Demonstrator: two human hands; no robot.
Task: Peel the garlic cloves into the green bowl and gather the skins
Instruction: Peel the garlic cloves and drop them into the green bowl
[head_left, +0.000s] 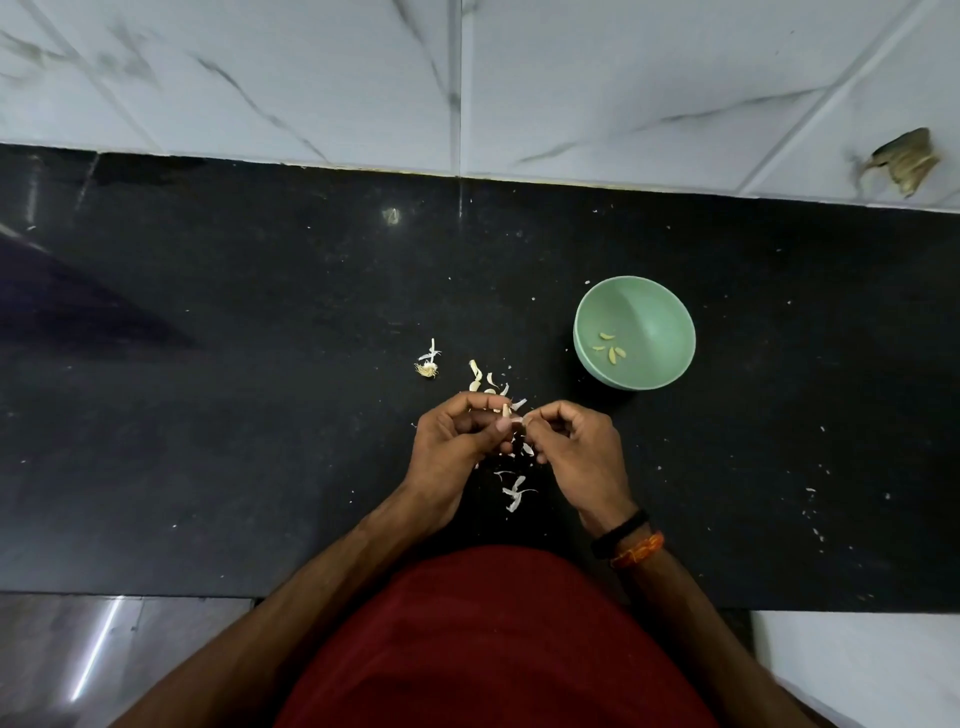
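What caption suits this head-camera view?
Both hands, left and right, peel a garlic clove over scattered skins beside the green bowl.

You have one small pale garlic clove (506, 410) held up off the counter, pinched at the meeting point of your fingers. At 2 o'clock from it sits the green bowl (655, 312), round, upright and pale mint, well apart from the clove, with a few peeled cloves (611, 348) lying yellowish on its floor toward its 8 o'clock side. Loose skins (487, 379), thin and white, are scattered at 12 o'clock just beyond the clove, and more curled skin strips (515, 493) lie at 6 o'clock. The root stub (428, 369) with a papery tail lies at 10 o'clock.
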